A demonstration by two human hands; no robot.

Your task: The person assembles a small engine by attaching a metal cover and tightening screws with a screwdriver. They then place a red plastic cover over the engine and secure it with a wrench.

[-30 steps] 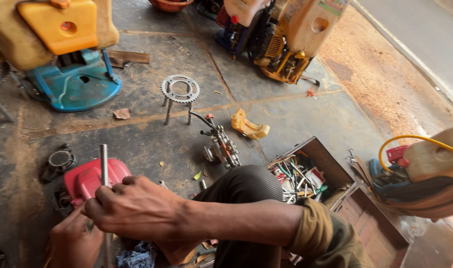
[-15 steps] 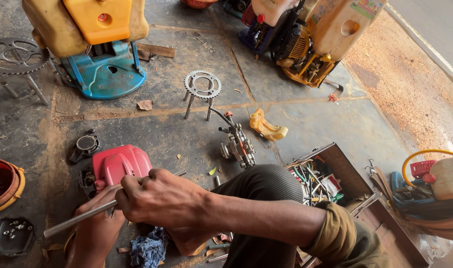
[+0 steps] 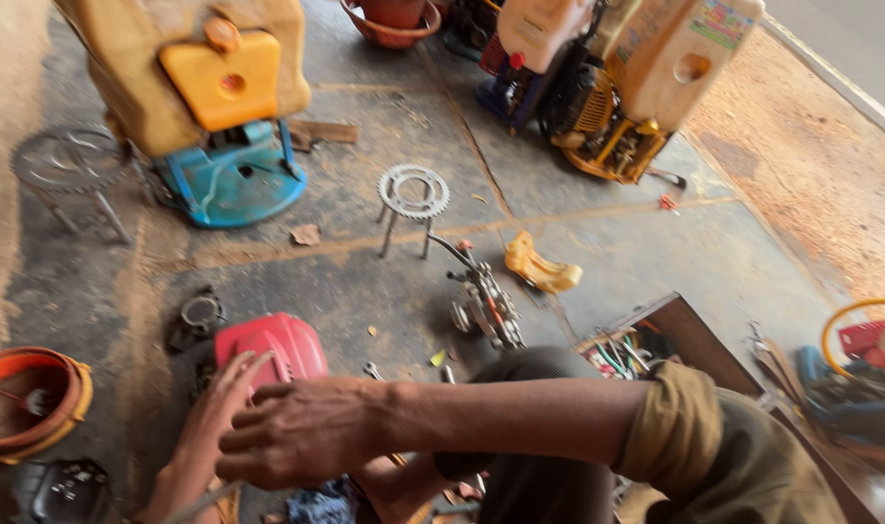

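Right hand (image 3: pixel 302 432) crosses low in view, fingers loosely curled; what it grips, cannot tell. Left hand (image 3: pixel 219 403) beneath it, fingers spread, tips touching red engine cover (image 3: pixel 273 347). Thin metal rod (image 3: pixel 200 503), long axis diagonal, pointing lower left, partly hidden. Sprocket stand (image 3: pixel 413 194) well apart; bare concrete floor (image 3: pixel 597 252) between.

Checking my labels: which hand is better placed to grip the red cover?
Probably left: the left hand has spread fingertips at the red cover; the right hand lies lower, across the left wrist.
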